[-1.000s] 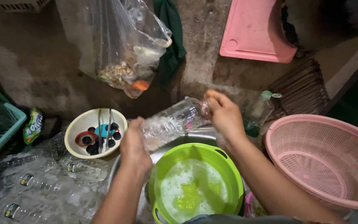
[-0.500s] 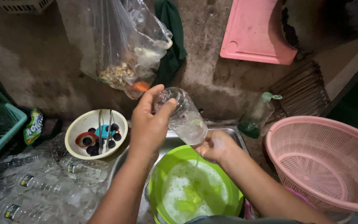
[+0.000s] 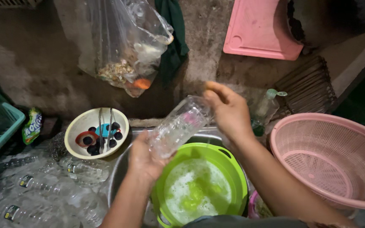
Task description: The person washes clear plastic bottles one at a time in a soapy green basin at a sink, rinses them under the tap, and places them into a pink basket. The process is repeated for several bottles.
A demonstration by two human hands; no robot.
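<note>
Over the green plastic basin of soapy water [image 3: 233,166], a clear, crushed-looking plastic bottle [image 3: 178,126] is held tilted in both hands.

Its lower end is gripped by the closed left hand [image 3: 144,158], while the upper end is touched by the loosely curled fingers of the right hand [image 3: 229,109], so that drips can fall into the suds. More clear bottles [image 3: 43,185] are laid at the left; a pink mesh basket [image 3: 330,160] is kept at the right, just beside the basin.
</note>
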